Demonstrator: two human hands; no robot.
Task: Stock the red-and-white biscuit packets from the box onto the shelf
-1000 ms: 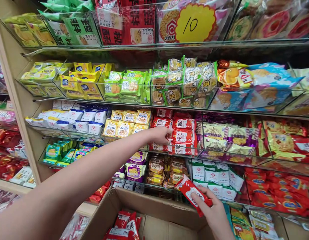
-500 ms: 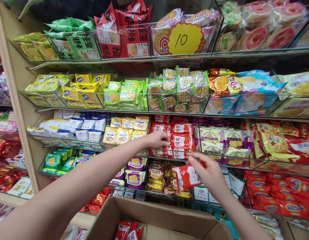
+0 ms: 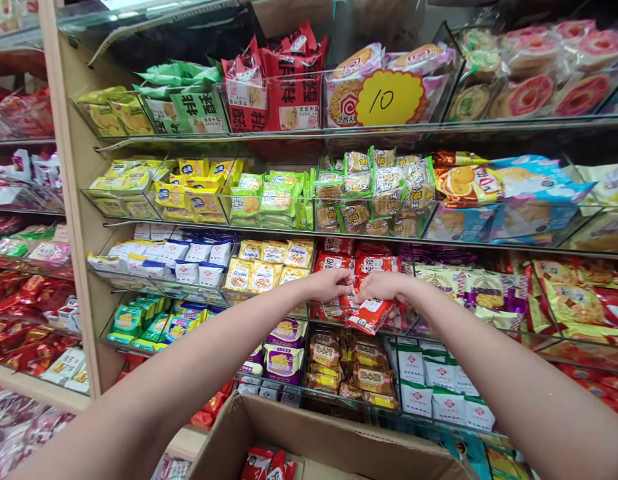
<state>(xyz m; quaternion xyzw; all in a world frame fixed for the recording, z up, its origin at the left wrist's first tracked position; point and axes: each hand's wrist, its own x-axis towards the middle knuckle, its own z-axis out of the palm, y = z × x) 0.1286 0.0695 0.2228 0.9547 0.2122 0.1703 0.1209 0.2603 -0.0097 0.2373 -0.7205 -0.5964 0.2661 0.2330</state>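
Note:
My right hand (image 3: 381,288) grips a red snack packet (image 3: 369,316), tilted over the front lip of a clear shelf bin. Close beside it on the left, my left hand (image 3: 333,284) has its fingers curled together over red packets in the same bin; whether a packet is pinched in them is hidden. More red packets (image 3: 376,265) with white lettering stand in rows behind both hands. Below, an open cardboard box (image 3: 333,427) holds several red packets (image 3: 269,465) in its left part.
Yellow cookie packets (image 3: 265,275) fill the bin to the left, pale packets with purple ends (image 3: 491,291) the one to the right. Brown packets (image 3: 373,377) sit underneath. A glass shelf edge (image 3: 289,231) runs above my hands. A yellow price tag (image 3: 390,99) hangs higher up.
My right hand has moved up and left with the red packet, from in front of the lower shelf to the red packets' bin. The left hand stays at that bin. The view has shifted slightly.

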